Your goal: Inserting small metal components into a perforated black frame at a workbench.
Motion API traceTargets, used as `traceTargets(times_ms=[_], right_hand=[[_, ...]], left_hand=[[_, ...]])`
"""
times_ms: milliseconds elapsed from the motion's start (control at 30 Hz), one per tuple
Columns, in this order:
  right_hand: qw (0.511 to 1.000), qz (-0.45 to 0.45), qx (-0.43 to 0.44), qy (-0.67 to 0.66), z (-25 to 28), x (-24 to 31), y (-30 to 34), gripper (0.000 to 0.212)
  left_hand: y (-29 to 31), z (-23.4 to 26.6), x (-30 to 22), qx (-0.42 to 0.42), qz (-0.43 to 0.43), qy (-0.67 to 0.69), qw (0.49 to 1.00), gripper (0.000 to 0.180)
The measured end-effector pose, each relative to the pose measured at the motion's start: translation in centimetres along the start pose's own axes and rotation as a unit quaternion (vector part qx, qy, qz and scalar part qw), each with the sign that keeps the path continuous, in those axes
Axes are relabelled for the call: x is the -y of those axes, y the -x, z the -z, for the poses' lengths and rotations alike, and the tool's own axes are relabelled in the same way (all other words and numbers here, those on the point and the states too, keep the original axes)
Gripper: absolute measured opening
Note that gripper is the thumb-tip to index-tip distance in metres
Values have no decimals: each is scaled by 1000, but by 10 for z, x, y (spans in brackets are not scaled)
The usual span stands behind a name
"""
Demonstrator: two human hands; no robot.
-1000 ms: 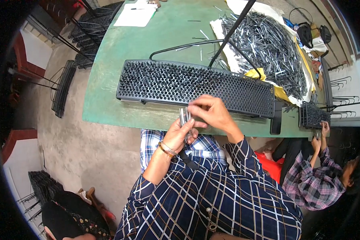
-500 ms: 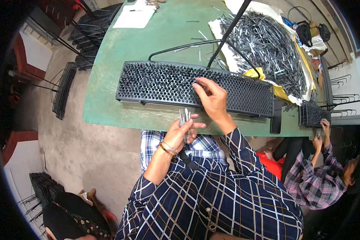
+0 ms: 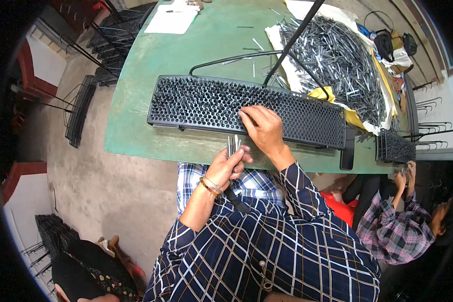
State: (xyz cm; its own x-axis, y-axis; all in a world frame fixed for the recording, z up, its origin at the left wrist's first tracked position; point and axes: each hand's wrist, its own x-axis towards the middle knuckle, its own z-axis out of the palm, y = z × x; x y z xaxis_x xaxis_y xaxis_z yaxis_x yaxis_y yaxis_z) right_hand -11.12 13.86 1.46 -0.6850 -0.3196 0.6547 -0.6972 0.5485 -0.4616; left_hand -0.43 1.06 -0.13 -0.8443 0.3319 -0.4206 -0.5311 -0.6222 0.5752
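Pins (image 3: 233,145) in left hand (image 3: 225,166), right hand (image 3: 263,129) on tray (image 3: 196,103)

right hand (image 3: 264,132) moved from pin bundle (image 3: 233,145) onto perforated black rack (image 3: 206,104)

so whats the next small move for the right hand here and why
Probably reach back to the left hand for another pin: the right hand has its fingertips down on the black perforated rack, seemingly seating one, and the left holds a small bundle of metal pins upright close by.

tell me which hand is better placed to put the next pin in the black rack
Right. The right hand already rests on the rack, while the left hand holds the pins off its near edge.
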Motion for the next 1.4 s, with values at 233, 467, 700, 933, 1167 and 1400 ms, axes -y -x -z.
traceTargets(times_ms=[233, 467, 700, 933, 1167, 1400], right_hand=[[994, -76, -10, -76, 7, 9, -2, 12], [996, -51, 38, -70, 14, 9, -6, 13], [995, -51, 62, -55, 15, 3, 2, 11], [904, -247, 228, -263, 28, 12, 14, 15], [825, -336, 256, -376, 37, 10, 24, 15], [889, -346, 54, -295, 52, -6, 6, 14]], left_hand=[[2, 2, 0, -5, -13, 4, 1000, 25], [1, -5, -4, 4, -26, -1, 1000, 25], [1, -4, -2, 18, -14, -10, 1000, 26], [2, 0, -2, 16, -45, 14, 999, 20], [-2, -3, 2, 32, -32, -23, 999, 20], [-5, -14, 4, 4, -5, -37, 999, 28]])
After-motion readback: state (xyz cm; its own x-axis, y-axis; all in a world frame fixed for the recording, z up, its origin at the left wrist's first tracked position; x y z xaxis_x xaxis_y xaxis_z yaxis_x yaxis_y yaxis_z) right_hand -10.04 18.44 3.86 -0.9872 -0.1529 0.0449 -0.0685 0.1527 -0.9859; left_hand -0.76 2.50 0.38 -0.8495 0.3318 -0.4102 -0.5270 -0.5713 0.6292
